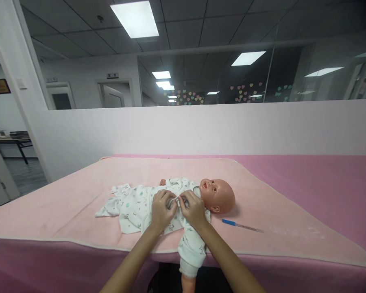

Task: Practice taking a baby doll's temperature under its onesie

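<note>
Seen from the head camera, the only view, a person's two bare hands meet over the chest of a baby doll (222, 197), which lies on its back on a peach blanket (76, 199) atop a pink-covered table (332, 191). The left hand (163, 209) and the right hand (194, 209) are curled close together, thumb and fingertips of each appearing to pinch a thin white tie (175, 198) that runs across the small gap between them. From the hands, the doll's head lies just above three o'clock, and the loose lower end of its white printed garment (132, 209) stretches to nine. The dressing looks well advanced: the garment covers the torso, the near sleeve (191, 246) is on and reaches toward five o'clock, past the table's edge, and the doll's far hand (162, 182) pokes from its cuff between eleven and twelve. The fastening appears unfinished, with no completed bow or knot to be seen at the chest; whether other ties are secured beneath the fingers cannot be told. A blue-ended, pen-like stick (242, 226) lies untouched on the blanket, between three and four o'clock from the hands, near the doll's head.
</note>
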### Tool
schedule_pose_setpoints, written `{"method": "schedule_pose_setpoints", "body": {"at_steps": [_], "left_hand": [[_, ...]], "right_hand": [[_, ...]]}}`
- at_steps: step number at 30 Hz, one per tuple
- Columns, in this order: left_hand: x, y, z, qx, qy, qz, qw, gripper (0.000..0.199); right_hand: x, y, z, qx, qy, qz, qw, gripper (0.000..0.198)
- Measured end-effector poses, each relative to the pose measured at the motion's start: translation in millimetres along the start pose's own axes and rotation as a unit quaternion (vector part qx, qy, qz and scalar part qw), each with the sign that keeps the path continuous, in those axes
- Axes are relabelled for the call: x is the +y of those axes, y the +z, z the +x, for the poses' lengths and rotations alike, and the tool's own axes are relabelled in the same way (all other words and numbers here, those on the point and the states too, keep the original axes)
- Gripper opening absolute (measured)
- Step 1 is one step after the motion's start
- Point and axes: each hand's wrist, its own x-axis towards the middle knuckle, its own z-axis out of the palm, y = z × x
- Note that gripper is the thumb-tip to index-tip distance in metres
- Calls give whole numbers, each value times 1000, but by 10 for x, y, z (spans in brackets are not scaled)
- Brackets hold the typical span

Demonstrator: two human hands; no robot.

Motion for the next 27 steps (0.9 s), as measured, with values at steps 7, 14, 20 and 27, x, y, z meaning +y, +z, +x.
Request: {"method": "schedule_pose_setpoints", "body": {"at_steps": [7,14,20,27], "left_hand": [[23,-10,-15,3,38,38,999,10],[12,-27,-33,3,35,52,998,19],[-69,-80,-96,100,1,82,992,29],[-150,-146,-129,268,-79,130,951,23]], "right_hand": [[2,-13,5,7,-27,4,1000,20],[0,-14,-2,4,-21,2,1000,20],[13,-2,-7,8,-18,7,1000,18],[8,-18,-9,20,-5,10,1000,18]]}}
